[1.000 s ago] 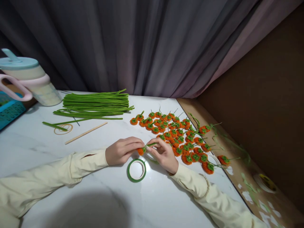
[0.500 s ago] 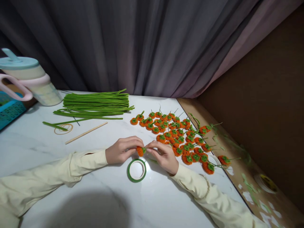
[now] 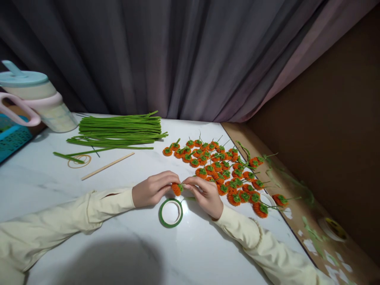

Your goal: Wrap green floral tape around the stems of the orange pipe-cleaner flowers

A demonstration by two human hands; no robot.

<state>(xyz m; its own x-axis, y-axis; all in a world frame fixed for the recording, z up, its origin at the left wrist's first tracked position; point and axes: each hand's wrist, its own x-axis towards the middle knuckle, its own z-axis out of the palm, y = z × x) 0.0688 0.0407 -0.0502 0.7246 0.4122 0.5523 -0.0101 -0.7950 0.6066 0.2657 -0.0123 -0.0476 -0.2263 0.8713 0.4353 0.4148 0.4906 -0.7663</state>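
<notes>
My left hand (image 3: pixel 154 189) is closed, its fingertips pinching a small fuzzy orange craft persimmon (image 3: pixel 177 189) with a green leafy top. From the other side, my right hand (image 3: pixel 204 194) has thumb and forefinger pressed together at the persimmon's green stem end. A short bit of green strip (image 3: pixel 190 198) shows beneath the right fingers; where it leads is hidden. Just below the hands, a roll of green floral tape (image 3: pixel 162 217) lies flat on the white marbled table (image 3: pixel 196 245).
Many similar orange persimmons (image 3: pixel 217 166) with thin stems are spread at the right. Green pipe cleaners (image 3: pixel 118 127) are piled at the back left, near a wooden stick (image 3: pixel 108 166) and rubber bands (image 3: pixel 87 159). A lidded tumbler (image 3: pixel 56 113) stands far left. Paper scraps (image 3: pixel 309 247) lie beyond the right edge.
The persimmon has turned slightly between the fingers, showing more orange. The green stem end sticking up over the right fingers is out of sight now. Both hands stay nearly in place.
</notes>
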